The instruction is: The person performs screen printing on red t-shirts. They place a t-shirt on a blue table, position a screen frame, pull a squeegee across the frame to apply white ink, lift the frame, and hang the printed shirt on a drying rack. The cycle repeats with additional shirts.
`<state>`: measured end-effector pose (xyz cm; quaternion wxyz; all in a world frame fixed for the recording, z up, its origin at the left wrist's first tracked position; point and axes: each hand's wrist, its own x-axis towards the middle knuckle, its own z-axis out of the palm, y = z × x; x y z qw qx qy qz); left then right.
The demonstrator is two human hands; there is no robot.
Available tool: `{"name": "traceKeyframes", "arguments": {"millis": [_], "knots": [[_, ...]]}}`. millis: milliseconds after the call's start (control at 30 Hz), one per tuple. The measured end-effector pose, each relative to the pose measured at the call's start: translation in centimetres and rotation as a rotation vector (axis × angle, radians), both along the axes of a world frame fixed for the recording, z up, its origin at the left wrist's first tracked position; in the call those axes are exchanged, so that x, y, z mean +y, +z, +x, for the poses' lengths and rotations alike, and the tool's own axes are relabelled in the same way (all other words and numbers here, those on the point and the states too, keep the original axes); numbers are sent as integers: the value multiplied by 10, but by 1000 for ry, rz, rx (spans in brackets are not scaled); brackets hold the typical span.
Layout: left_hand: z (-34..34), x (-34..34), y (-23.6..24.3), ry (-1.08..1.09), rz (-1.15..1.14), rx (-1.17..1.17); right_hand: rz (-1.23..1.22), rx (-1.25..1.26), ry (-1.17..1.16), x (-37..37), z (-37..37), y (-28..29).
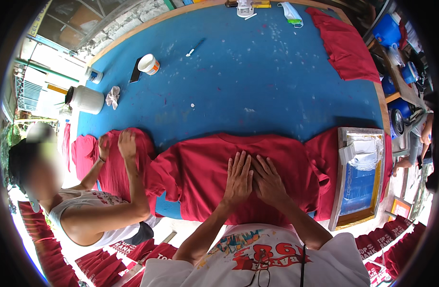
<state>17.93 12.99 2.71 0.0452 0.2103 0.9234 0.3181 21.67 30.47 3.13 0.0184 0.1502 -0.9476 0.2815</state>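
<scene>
A dark red T-shirt lies spread along the near edge of the blue table, its neckline toward the far side. My left hand rests flat on the middle of it, fingers stretched out. Right beside it, my right hand also presses flat on the cloth, its fingers angled toward the left hand. Neither hand holds anything. To the right, a screen printing frame with white ink and a squeegee sits on another red shirt.
At my left a co-worker has both hands over another red shirt. Farther back on the blue table stand a white jar, a white tub and a crumpled rag. Red cloth lies far right; printed red shirts hang below.
</scene>
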Motion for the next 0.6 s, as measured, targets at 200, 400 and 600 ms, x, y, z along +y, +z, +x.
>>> {"name": "traceKeyframes", "arguments": {"millis": [200,400,600], "knots": [[-46,-17,-8,104,-220,254,315,153,-285,46,-53,-15],[-109,-80,-35,276,-380,466,365,196,-442,48,-87,-33],[-84,-51,-39,199,-326,664,399,453,-439,17,-47,-42]]}}
